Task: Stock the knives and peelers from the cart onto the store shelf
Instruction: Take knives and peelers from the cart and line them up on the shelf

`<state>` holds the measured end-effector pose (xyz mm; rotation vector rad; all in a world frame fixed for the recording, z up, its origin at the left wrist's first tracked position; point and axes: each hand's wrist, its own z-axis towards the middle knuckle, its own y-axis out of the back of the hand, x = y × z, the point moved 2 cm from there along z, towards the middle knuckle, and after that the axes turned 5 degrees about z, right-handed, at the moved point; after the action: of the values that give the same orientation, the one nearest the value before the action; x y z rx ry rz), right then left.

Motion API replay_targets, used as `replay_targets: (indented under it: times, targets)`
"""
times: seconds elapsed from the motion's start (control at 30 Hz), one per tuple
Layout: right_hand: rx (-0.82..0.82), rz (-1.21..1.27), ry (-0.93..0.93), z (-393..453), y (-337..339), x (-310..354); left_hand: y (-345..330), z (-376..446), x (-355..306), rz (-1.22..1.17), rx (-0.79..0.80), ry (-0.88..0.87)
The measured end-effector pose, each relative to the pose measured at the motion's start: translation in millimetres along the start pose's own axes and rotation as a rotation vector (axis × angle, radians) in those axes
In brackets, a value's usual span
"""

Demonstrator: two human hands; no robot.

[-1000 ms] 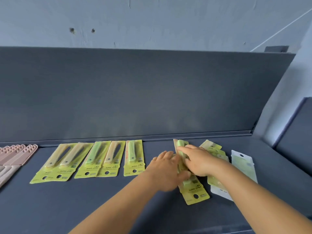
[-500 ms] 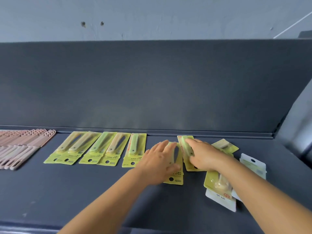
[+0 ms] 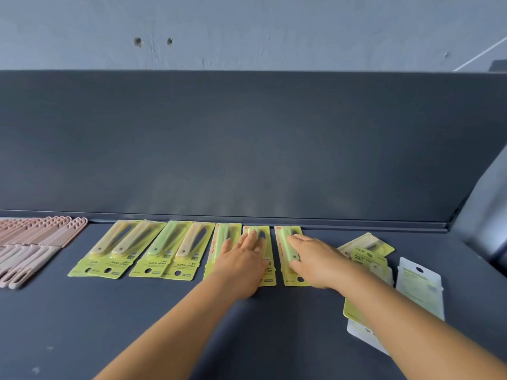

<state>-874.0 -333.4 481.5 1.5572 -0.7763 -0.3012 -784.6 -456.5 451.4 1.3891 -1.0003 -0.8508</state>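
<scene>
A dark grey store shelf [image 3: 82, 325] under a pale wall carries a row of carded fruit knives [image 3: 175, 253] along its back edge. The left hand [image 3: 241, 264] lies flat, fingers spread, covering one knife card [image 3: 270, 272]. The right hand [image 3: 315, 261], fingers open, presses the next knife card [image 3: 288, 242]. Pink peelers [image 3: 33, 242] are cut off at left; a loose pile of cards [image 3: 367, 250] is partly hidden behind the right forearm.

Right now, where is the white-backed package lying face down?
In the head view, the white-backed package lies flat on the dark shelf at far right, just right of the loose pile of green knife packs and beyond the right hand.
</scene>
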Motion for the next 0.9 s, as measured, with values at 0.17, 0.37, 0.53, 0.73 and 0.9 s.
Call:
replay_targets:
  times: [0.17, 0.37, 0.53, 0.73, 0.9]
  targets:
    - [-0.018, 0.007, 0.026, 6.6, -5.3, 8.9, -0.6, 2.7, 4.7, -0.031, 0.022, -0.016]
    - [0.007, 0.011, 0.029, 1.5, -4.8, 10.0, 3.2, -1.5, 4.2, 0.0, -0.006, -0.04]
    - [-0.092, 0.04, -0.009, -23.2, 15.4, -8.9, 25.7, -12.7, -34.9, -0.104, -0.099, -0.219]
    - [-0.013, 0.011, -0.196, -62.2, 8.0, -59.0, 23.9, 5.7, -96.4, -0.159, -0.051, -0.369]
    - [-0.055, 0.104, -0.196, -73.2, 9.0, -86.6, 18.3, 19.3, -125.1, -0.063, 0.02, -0.362]
